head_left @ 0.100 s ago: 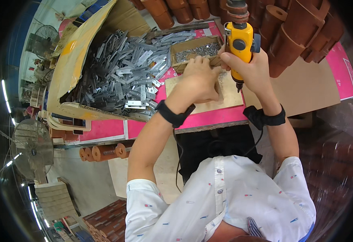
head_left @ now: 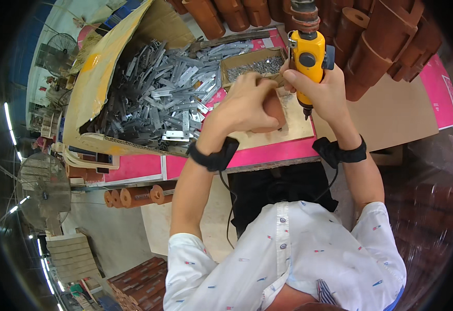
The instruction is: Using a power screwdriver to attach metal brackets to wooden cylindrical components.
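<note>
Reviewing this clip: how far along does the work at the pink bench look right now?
Done: nothing finished is identifiable. In hand: the left hand presses a brown wooden piece onto the board, while the right hand holds the yellow power screwdriver beside it. Left: a large pile of metal brackets and a box of screws remain.

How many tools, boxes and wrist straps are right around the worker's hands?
Yellow power driver: 1
Open cardboard boxes (big box of metal plates, small box of screws): 2
Black wrist straps (left, right): 2
Total: 5
</note>
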The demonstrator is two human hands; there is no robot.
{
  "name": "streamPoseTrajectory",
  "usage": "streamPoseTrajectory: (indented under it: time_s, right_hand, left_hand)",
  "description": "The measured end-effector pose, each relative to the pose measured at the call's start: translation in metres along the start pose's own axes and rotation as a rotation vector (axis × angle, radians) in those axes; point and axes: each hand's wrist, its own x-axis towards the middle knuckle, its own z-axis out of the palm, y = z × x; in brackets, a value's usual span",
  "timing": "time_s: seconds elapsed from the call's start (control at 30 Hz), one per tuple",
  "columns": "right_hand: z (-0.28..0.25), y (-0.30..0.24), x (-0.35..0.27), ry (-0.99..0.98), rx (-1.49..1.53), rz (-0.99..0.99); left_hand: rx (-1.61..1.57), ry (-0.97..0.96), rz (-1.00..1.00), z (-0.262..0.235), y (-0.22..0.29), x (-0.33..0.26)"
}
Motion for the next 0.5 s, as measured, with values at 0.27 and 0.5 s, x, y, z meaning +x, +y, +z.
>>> streamPoseTrajectory:
  time_s: [0.27, 0.5]
  right_hand:
    - [0.010, 0.003, 0.004, -0.058, 0.019, -0.024]
    - [0.016, 0.005, 0.001, -0.014, 0.020, -0.037]
  left_hand:
    - [-0.896, 0.328, 0.030, 0.077, -0.044, -0.032]
    - [-0.866, 0.292, 0.015, 0.064, -0.044, -0.036]
